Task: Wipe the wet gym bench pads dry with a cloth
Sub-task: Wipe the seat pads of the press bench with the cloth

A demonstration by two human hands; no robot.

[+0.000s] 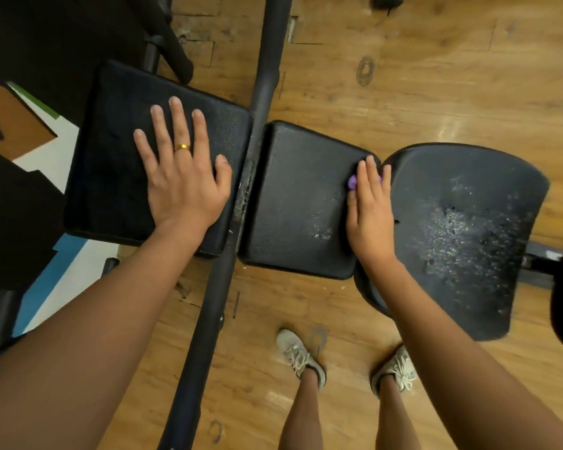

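Cloth (351, 182), purple and bunched small, is lying at the right edge of the middle pad (299, 196), mostly hidden under the right hand (371, 216). That hand's grip is lying open: its fingers are stretching straight over the cloth and pressing it down where the middle pad is meeting the right pad (488, 177). Pale, wet-looking specks (452, 228) are glistening across the right pad, and a few are showing low on the middle pad, just left of the right hand.

Left of the middle pad, the left hand (182, 177) is resting flat on the left pad (111, 151), its grip open, fingers spread and holding nothing; a gold ring (182, 147) is showing on one finger. A black bar (264, 76) is running between the left pad and the middle pad. Below the middle pad, two shoes (301, 357) are standing on the wooden floor (436, 76).
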